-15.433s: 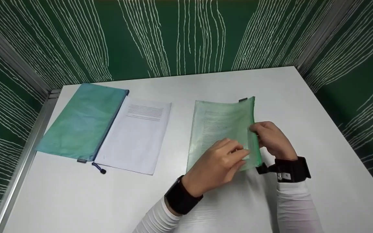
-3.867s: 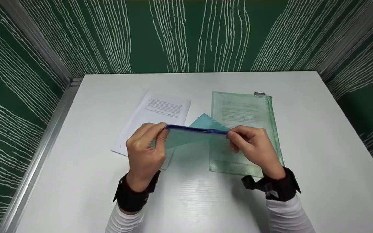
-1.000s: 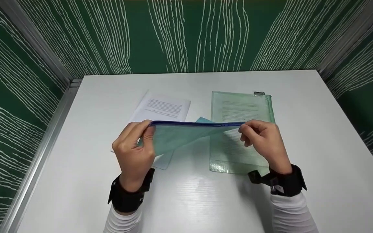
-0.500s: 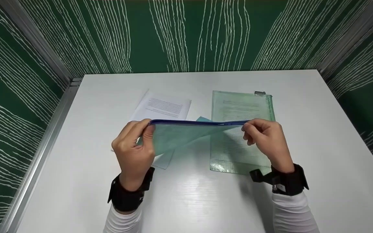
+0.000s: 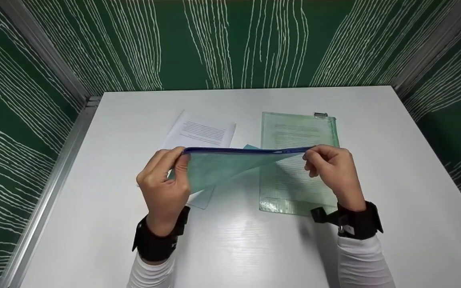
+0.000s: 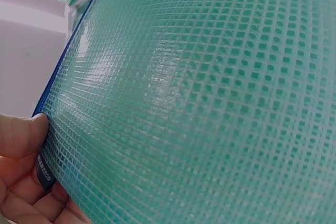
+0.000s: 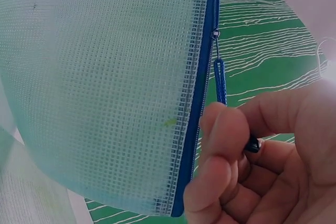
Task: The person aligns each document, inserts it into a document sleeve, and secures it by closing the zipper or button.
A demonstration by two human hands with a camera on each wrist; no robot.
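In the head view a translucent teal mesh zip pouch [image 5: 214,172] with a dark blue zipper edge is held up above the table, the zipper stretched between both hands. My left hand [image 5: 165,176] pinches one end of the zipper edge; close by in the left wrist view is a small dark label tab [image 6: 45,171]. At the other end my right hand [image 5: 332,172] grips the blue cord zipper pull [image 7: 220,80], whose black tip shows between the fingers. The metal slider [image 7: 216,34] sits on the zipper a short way from that hand. The pouch's lower part hangs tilted.
Printed white paper [image 5: 204,134] lies on the white table [image 5: 230,256], partly covered by the raised pouch. A pale green mesh pouch [image 5: 282,200] with printed sheets inside lies to the right, partly behind the right hand. Green walls [image 5: 230,44] with white lines enclose the table.
Earlier the blue-edged pouch lay at the left while both hands worked at the green pouch. Over the last second the right hand has shifted slightly right and up, both hands keeping hold.
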